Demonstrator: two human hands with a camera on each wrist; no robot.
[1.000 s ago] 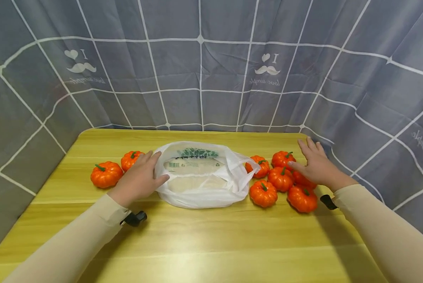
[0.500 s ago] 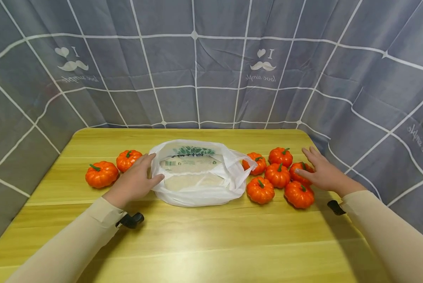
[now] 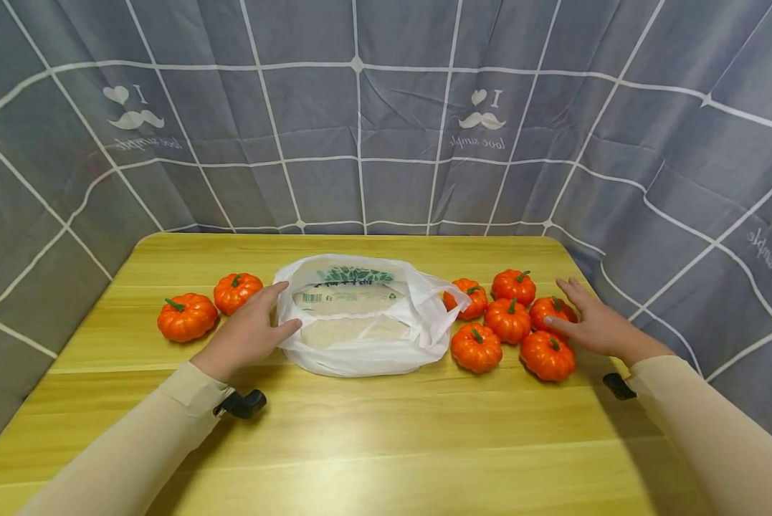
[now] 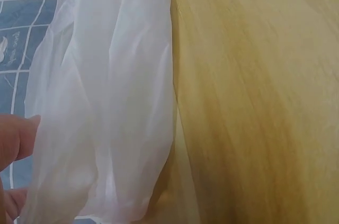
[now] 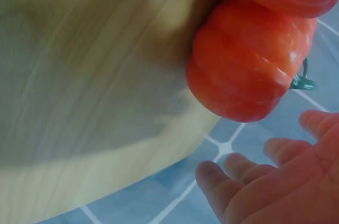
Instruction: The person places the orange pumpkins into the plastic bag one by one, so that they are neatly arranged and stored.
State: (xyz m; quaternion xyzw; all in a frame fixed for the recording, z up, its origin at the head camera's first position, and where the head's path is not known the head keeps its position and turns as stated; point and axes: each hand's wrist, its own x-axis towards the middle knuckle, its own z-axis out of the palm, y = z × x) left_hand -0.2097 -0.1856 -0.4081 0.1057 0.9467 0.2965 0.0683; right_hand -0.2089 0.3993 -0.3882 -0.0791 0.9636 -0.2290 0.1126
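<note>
A white plastic bag (image 3: 360, 364) lies on the table with its mouth open, showing green leaf print and a barcode inside. My left hand (image 3: 246, 333) is at its left rim, the thumb reaching over the edge and fingers extended along the side. In the left wrist view, fingertips (image 4: 18, 136) appear right at the edge of the bag (image 4: 106, 86). My right hand (image 3: 595, 322) is held with spread fingers beside the rightmost small orange pumpkin (image 3: 547, 309). The right wrist view shows the fingers (image 5: 214, 179) apart from a pumpkin (image 5: 249, 65), palm facing it.
Several more pumpkins (image 3: 508, 321) cluster right of the bag, one partly behind its handle (image 3: 446, 294). Two pumpkins (image 3: 188, 317) sit to the left, near my left hand. A grey curtain with white lines (image 3: 398, 143) borders the back and sides of the wooden table (image 3: 386, 444).
My right hand has drawn back to the right, uncovering more of the rightmost pumpkin. The left hand stays at the bag's left rim. The head view has shifted slightly.
</note>
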